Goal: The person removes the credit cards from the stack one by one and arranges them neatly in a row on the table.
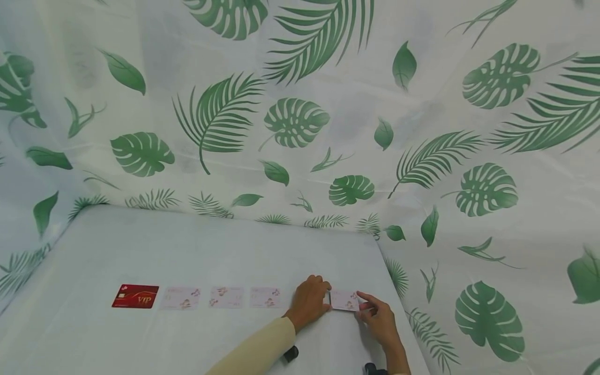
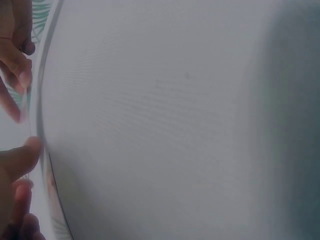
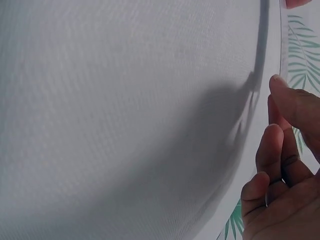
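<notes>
A pale pink card [image 1: 344, 300] with a small floral print lies between both hands near the table's right side; a dark line runs along its left and lower edges. At its left end, the left hand [image 1: 309, 299] holds it with thumb and fingers. The right hand [image 1: 380, 319] pinches the opposite end between thumb and index finger. In the left wrist view the right hand [image 2: 15, 65] is at the upper left and the left thumb [image 2: 22, 157] below it. The right wrist view shows the right hand [image 3: 290, 150] with curled fingers beside the card's thin edge [image 3: 284, 50].
Left of the hands, a row on the white table [image 1: 197, 344] holds a red VIP card [image 1: 135, 296] and three pale pink cards, one nearest the left hand [image 1: 265, 297]. Leaf-patterned sheeting [image 1: 300, 172] hangs behind and to the right, close to the table's edge.
</notes>
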`<state>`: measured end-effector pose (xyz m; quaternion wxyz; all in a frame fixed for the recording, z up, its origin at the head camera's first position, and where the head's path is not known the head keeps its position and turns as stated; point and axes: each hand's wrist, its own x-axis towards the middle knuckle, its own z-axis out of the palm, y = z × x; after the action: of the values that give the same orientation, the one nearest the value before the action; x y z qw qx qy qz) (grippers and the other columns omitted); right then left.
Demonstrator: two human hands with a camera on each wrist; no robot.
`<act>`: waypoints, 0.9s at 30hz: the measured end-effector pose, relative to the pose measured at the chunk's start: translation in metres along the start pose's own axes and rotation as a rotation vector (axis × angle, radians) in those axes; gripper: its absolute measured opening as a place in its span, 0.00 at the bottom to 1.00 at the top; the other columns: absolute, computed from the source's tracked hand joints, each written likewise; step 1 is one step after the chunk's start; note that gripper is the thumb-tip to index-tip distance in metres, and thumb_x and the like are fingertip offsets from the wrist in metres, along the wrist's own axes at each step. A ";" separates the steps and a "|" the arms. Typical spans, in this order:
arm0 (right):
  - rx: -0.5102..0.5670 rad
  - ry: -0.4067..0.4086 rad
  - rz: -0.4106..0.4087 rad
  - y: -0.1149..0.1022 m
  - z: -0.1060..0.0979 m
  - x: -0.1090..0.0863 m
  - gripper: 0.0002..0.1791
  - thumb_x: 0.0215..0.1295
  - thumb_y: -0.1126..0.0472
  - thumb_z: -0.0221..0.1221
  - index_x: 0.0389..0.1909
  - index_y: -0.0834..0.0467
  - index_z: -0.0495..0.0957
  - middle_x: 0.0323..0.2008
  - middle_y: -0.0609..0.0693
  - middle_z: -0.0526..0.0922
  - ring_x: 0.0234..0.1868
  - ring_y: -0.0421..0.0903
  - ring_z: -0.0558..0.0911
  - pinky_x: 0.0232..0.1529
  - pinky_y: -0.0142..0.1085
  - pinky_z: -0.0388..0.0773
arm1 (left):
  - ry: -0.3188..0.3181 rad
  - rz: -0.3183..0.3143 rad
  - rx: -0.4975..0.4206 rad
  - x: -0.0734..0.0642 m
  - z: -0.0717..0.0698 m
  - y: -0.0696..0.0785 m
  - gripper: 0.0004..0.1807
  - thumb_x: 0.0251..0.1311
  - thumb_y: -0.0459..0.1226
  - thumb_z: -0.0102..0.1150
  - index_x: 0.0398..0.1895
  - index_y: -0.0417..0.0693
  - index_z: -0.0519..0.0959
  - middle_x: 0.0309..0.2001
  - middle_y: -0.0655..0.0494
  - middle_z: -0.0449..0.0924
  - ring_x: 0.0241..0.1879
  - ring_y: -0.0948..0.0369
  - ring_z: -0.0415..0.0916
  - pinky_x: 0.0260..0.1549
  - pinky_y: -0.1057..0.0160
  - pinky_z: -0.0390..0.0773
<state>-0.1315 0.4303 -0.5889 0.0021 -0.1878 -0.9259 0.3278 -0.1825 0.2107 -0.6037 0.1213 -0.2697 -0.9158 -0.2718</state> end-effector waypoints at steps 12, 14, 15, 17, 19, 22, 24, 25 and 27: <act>-0.012 0.048 0.015 -0.001 0.003 -0.003 0.26 0.55 0.69 0.69 0.56 0.48 0.82 0.41 0.49 0.84 0.37 0.45 0.75 0.32 0.33 0.71 | -0.044 -0.013 0.026 0.001 0.005 0.001 0.24 0.45 0.52 0.78 0.44 0.53 0.86 0.32 0.61 0.78 0.33 0.63 0.70 0.30 0.69 0.70; -0.015 0.057 0.016 0.000 0.004 -0.002 0.25 0.55 0.68 0.69 0.54 0.48 0.83 0.40 0.49 0.84 0.37 0.45 0.75 0.33 0.33 0.71 | -0.044 -0.014 0.022 0.001 0.006 0.001 0.24 0.45 0.52 0.78 0.44 0.52 0.86 0.32 0.61 0.78 0.33 0.64 0.70 0.30 0.69 0.69; -0.016 0.061 0.018 0.001 0.005 -0.002 0.24 0.55 0.68 0.69 0.54 0.48 0.83 0.40 0.49 0.85 0.37 0.45 0.75 0.33 0.33 0.71 | -0.046 -0.014 0.023 0.001 0.007 0.001 0.24 0.46 0.52 0.77 0.45 0.52 0.85 0.32 0.61 0.78 0.33 0.64 0.70 0.30 0.69 0.69; -0.018 0.065 0.028 0.002 0.007 -0.001 0.24 0.55 0.67 0.69 0.53 0.48 0.84 0.39 0.48 0.85 0.37 0.45 0.76 0.34 0.33 0.72 | -0.049 -0.013 0.030 0.002 0.008 0.001 0.24 0.46 0.52 0.77 0.45 0.53 0.85 0.32 0.61 0.78 0.33 0.64 0.70 0.30 0.70 0.68; -0.020 0.068 0.036 0.004 0.008 0.000 0.23 0.55 0.67 0.69 0.53 0.48 0.84 0.38 0.47 0.85 0.37 0.45 0.76 0.34 0.33 0.72 | -0.049 -0.010 0.038 0.002 0.010 0.000 0.23 0.47 0.52 0.77 0.45 0.53 0.85 0.32 0.61 0.77 0.32 0.64 0.69 0.30 0.70 0.68; -0.012 0.070 0.038 0.005 0.009 0.000 0.22 0.55 0.67 0.69 0.52 0.48 0.84 0.38 0.47 0.85 0.37 0.45 0.76 0.34 0.33 0.72 | -0.047 -0.006 0.049 0.001 0.012 0.000 0.23 0.48 0.52 0.76 0.45 0.54 0.85 0.32 0.61 0.77 0.32 0.64 0.68 0.29 0.70 0.67; -0.013 0.070 0.041 0.005 0.010 0.000 0.22 0.55 0.67 0.69 0.52 0.49 0.85 0.37 0.47 0.85 0.37 0.46 0.76 0.34 0.33 0.72 | -0.044 -0.002 0.053 0.001 0.013 -0.001 0.23 0.48 0.53 0.76 0.45 0.54 0.85 0.31 0.61 0.76 0.31 0.64 0.67 0.29 0.70 0.66; -0.011 0.069 0.042 0.005 0.010 0.000 0.22 0.55 0.67 0.69 0.52 0.49 0.85 0.37 0.47 0.85 0.37 0.46 0.76 0.34 0.34 0.72 | -0.042 0.001 0.057 0.000 0.013 -0.001 0.23 0.48 0.53 0.75 0.45 0.54 0.85 0.31 0.61 0.76 0.31 0.64 0.67 0.28 0.70 0.65; -0.011 0.068 0.053 0.005 0.010 0.000 0.21 0.55 0.67 0.69 0.51 0.49 0.85 0.37 0.47 0.84 0.38 0.46 0.76 0.34 0.34 0.71 | -0.043 0.007 0.065 0.000 0.013 -0.001 0.23 0.48 0.53 0.75 0.45 0.54 0.85 0.31 0.61 0.76 0.31 0.64 0.67 0.29 0.70 0.65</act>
<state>-0.1308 0.4272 -0.5997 0.0239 -0.2233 -0.9217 0.3162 -0.1843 0.2170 -0.6150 0.1115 -0.2746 -0.9256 -0.2355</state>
